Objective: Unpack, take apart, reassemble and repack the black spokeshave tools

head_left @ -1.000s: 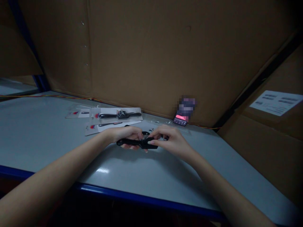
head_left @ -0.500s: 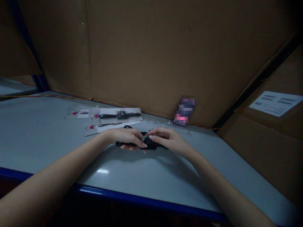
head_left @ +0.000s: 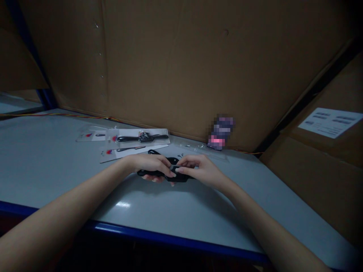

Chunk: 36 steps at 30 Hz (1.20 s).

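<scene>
A black spokeshave (head_left: pixel 177 176) is held low over the table, its long handles pointing left and right. My left hand (head_left: pixel 151 164) is closed around its left handle, with the thumb on the middle body. The fingers of my right hand (head_left: pixel 200 166) press together at the body's top and right side; a small part under these fingertips is hidden. Just behind my hands lies another black tool (head_left: pixel 154 152), partly covered, with a looped handle end and a rounded body. A small shiny metal piece (head_left: pixel 180 155) is beside it.
Several carded packs with black spokeshaves (head_left: pixel 138 138) lie at the back left. Clear plastic packaging (head_left: pixel 193 146) rests near the cardboard wall (head_left: pixel 170 75). A blurred phone-like device (head_left: pixel 221 133) leans there. A labelled carton (head_left: pixel 317 151) stands right; a blue edge (head_left: pixel 141 235) borders the table.
My right fingertips have shifted slightly on the spokeshave's body, which is tilted a little differently. More of the tool behind shows. The left hand keeps its hold.
</scene>
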Tool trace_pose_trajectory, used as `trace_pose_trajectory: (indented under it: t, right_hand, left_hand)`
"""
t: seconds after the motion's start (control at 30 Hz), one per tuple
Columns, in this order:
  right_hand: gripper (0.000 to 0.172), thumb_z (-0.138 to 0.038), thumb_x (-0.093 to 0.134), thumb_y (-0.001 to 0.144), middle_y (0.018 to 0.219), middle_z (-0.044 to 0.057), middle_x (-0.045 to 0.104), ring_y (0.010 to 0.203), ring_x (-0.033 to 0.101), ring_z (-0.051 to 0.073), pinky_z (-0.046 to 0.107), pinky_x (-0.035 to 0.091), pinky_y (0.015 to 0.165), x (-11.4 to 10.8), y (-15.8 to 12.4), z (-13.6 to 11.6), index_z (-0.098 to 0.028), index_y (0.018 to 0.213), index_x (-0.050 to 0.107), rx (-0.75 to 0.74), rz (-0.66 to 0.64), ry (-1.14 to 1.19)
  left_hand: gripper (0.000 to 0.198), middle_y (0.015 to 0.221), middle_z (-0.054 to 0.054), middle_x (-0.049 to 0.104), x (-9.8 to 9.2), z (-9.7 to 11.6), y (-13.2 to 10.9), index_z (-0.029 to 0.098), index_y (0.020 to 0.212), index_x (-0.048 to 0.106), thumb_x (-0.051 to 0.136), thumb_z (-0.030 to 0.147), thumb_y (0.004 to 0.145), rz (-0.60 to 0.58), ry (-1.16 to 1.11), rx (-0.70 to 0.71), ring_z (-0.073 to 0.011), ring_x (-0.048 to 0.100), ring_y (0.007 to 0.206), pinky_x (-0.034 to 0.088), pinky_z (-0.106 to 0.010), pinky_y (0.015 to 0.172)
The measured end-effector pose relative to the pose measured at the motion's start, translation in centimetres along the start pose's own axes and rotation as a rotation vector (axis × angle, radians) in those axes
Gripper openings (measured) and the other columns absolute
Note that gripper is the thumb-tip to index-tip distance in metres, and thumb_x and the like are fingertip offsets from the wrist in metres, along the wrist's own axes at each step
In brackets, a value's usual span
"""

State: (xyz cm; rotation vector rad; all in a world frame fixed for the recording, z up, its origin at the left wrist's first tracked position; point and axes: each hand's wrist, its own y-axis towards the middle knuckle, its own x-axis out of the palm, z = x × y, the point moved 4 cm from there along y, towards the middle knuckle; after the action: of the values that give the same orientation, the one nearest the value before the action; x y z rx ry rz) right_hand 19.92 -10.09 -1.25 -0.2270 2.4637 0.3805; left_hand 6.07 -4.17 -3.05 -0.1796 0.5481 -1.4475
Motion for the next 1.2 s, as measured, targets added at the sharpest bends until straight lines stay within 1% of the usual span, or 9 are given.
trace_pose_trajectory:
  t: [0.27,0.4,0.47,0.57,0.63,0.7,0.8,0.97,1.2]
  right_hand:
    - [0.017,-0.033,0.063,0.072,0.068,0.001,0.065,0.063,0.058,0.013,0.026,0.045,0.058,0.2,0.1,0.0,-0.017,0.078,0.066,0.016,0.029,0.005]
    - [0.019,-0.035,0.062,0.073,0.068,0.001,0.064,0.063,0.057,0.012,0.025,0.044,0.057,-0.2,0.1,-0.3,-0.018,0.079,0.067,0.013,0.004,-0.002]
    - [0.022,-0.039,0.060,0.075,0.070,0.001,0.064,0.065,0.058,0.013,0.026,0.045,0.060,-1.5,0.3,0.3,-0.018,0.080,0.066,0.004,0.021,0.018]
    - [0.030,-0.044,0.053,0.079,0.073,0.004,0.064,0.069,0.059,0.014,0.029,0.046,0.067,-5.1,0.6,2.9,-0.016,0.082,0.065,0.003,0.230,0.039]
    - [0.029,-0.042,0.051,0.081,0.074,0.004,0.064,0.072,0.059,0.015,0.030,0.046,0.069,-7.2,0.7,5.0,-0.016,0.083,0.064,0.010,0.346,-0.086]
    - [0.024,-0.037,0.054,0.079,0.081,0.006,0.064,0.078,0.058,0.017,0.032,0.044,0.071,-7.9,0.8,6.8,-0.016,0.084,0.065,0.013,0.354,-0.236]
    - [0.019,-0.032,0.060,0.075,0.089,0.007,0.063,0.085,0.055,0.019,0.034,0.041,0.076,-6.9,1.3,7.9,-0.018,0.085,0.067,-0.005,0.317,-0.296]
    - [0.024,-0.038,0.058,0.078,0.107,0.007,0.058,0.104,0.047,0.025,0.043,0.031,0.086,-3.7,2.5,7.0,-0.028,0.099,0.066,-0.046,0.242,-0.586]
    - [0.020,-0.037,0.051,0.084,0.094,0.003,0.064,0.095,0.051,0.021,0.038,0.028,0.081,-2.8,3.1,6.7,-0.027,0.081,0.068,-0.131,0.214,-0.741]
  left_hand:
    - [0.041,0.045,0.006,0.039,0.1,-0.2,0.3,0.014,0.103,0.062,0.053,0.045,0.078,-0.052,0.013,0.007,-0.0061,0.030,0.027,0.020,-0.016,0.023]
    - [0.039,0.045,0.006,0.036,0.0,-0.2,0.2,0.013,0.097,0.065,0.052,0.046,0.079,-0.077,0.018,0.033,-0.0060,0.029,0.027,0.021,-0.016,0.023]
    - [0.037,0.045,0.006,0.037,-0.2,-0.1,0.1,0.014,0.094,0.065,0.053,0.045,0.078,-0.082,0.019,0.021,-0.0062,0.030,0.027,0.021,-0.016,0.023]
    - [0.034,0.043,0.005,0.039,-0.5,0.0,-0.3,0.014,0.090,0.066,0.052,0.043,0.079,-0.082,0.027,-0.012,-0.0067,0.030,0.026,0.021,-0.016,0.022]
    - [0.034,0.041,0.005,0.039,-0.7,0.0,-0.5,0.014,0.090,0.066,0.051,0.043,0.080,-0.087,0.025,-0.037,-0.0068,0.029,0.025,0.020,-0.016,0.022]
    - [0.034,0.041,0.004,0.039,-0.7,-0.1,-0.7,0.015,0.092,0.066,0.052,0.043,0.080,-0.098,0.011,-0.060,-0.0068,0.029,0.024,0.019,-0.016,0.022]
    - [0.035,0.040,0.005,0.039,-0.5,-0.1,-0.6,0.014,0.093,0.066,0.054,0.043,0.078,-0.099,-0.016,-0.071,-0.0066,0.028,0.025,0.019,-0.016,0.022]
    - [0.035,0.042,0.004,0.039,-0.6,-0.1,-0.3,0.012,0.090,0.066,0.056,0.043,0.077,-0.004,-0.029,-0.091,-0.0065,0.030,0.027,0.021,-0.016,0.023]
    - [0.035,0.042,0.004,0.040,-1.0,-0.4,-0.1,0.011,0.092,0.065,0.054,0.041,0.078,-0.061,-0.026,-0.105,-0.0063,0.030,0.025,0.021,-0.016,0.021]
